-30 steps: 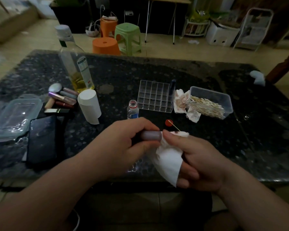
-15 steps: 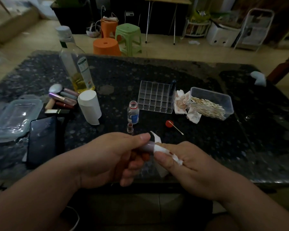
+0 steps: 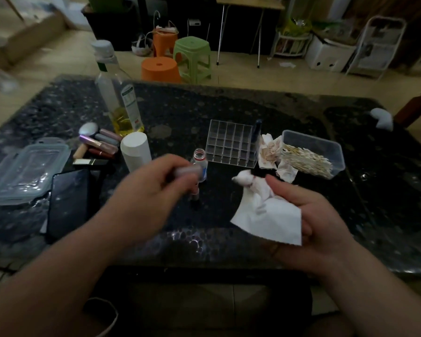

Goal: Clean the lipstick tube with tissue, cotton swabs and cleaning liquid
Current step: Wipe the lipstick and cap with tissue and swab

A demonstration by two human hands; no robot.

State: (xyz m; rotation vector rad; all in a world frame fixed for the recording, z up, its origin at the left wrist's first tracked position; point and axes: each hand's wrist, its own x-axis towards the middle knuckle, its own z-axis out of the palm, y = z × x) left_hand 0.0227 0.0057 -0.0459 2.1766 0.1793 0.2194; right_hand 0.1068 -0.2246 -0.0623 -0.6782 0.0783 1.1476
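Observation:
My left hand (image 3: 146, 198) grips a pale lipstick tube (image 3: 188, 171), blurred by motion, just in front of the small open bottle of cleaning liquid (image 3: 200, 164). My right hand (image 3: 309, 217) holds a white tissue (image 3: 267, 215) with faint red stains, its twisted tip pointing up and left. The tube and the tissue are apart. A clear box of cotton swabs (image 3: 312, 154) stands at the right, with used stained tissues (image 3: 270, 152) beside it.
On the dark stone table (image 3: 204, 113) stand a clear grid organiser (image 3: 231, 144), a white cylinder (image 3: 135, 152), a tall oil bottle (image 3: 118, 93), several lipsticks (image 3: 100, 144), a phone (image 3: 68, 203) and a clear plastic lid (image 3: 27, 169). A small vial (image 3: 195, 193) stands near my left hand.
My hands have drawn apart: the left carried the tube up and left toward the small bottle, the right pulled the tissue off it to the right and opened it out.

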